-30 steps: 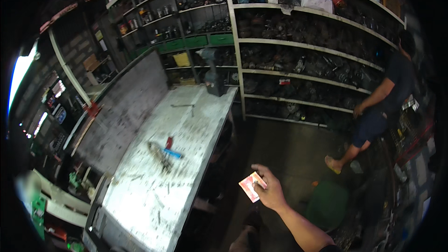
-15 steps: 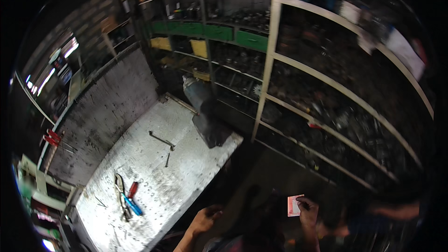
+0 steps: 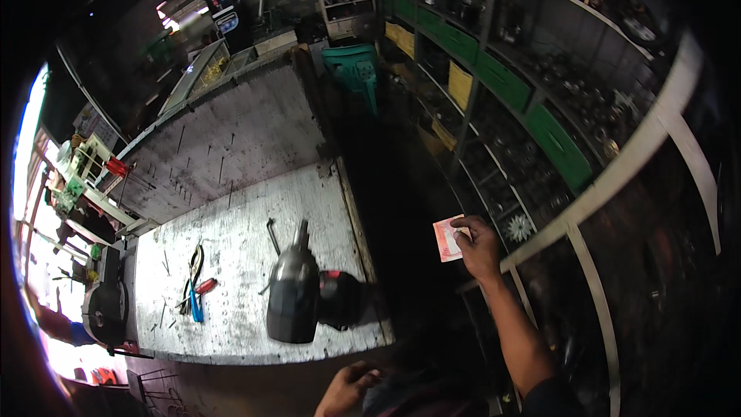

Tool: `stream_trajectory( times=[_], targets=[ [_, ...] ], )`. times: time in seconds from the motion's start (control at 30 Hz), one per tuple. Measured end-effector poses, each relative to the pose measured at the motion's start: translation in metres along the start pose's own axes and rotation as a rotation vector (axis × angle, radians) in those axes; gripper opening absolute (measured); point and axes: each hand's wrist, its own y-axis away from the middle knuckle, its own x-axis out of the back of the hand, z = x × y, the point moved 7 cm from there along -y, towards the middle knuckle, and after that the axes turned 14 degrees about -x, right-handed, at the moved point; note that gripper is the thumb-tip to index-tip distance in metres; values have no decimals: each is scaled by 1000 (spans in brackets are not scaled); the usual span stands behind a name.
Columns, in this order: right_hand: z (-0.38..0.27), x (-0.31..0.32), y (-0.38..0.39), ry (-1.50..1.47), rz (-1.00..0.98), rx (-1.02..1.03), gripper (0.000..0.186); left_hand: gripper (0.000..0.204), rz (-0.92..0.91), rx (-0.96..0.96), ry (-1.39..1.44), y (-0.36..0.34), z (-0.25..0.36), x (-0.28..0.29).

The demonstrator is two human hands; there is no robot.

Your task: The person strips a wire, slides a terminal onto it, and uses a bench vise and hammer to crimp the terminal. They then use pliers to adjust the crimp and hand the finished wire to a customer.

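Observation:
My right hand is stretched out to the right of the workbench. Thumb and fingers pinch a small flat red-and-white piece of paper or card; its exact kind is unclear. Low in front of my body is my left hand, fingers curled in, with nothing visible in it. A black cordless impact wrench stands at the near right of the light metal workbench, its nose pointing up. Pliers, a red-handled tool and a blue-handled tool lie together farther left.
Metal shelves with green drawers and many machine parts run along the right. A teal plastic chair is behind the bench. Red-handled screwdrivers hang at its back panel. Another person's arm shows at the left edge.
The view has swung to the right, bringing the chair into sight. My right hand has reached farther out, still pinching the paper or card. My left hand remains low by my body.

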Motion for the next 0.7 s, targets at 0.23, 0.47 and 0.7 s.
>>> stream_trajectory(
  times=[0.23,0.47,0.7],
  targets=[
    [87,-48,-138,56,-128,-270,25,48,147,-46,41,-115,61,-60],
    [180,-76,-254,241,-85,-371,25,46,346,-30,338,-185,110,-60],
    [243,-132,-359,204,-155,-543,29,45,503,90,126,-311,163,-6]
  ],
)
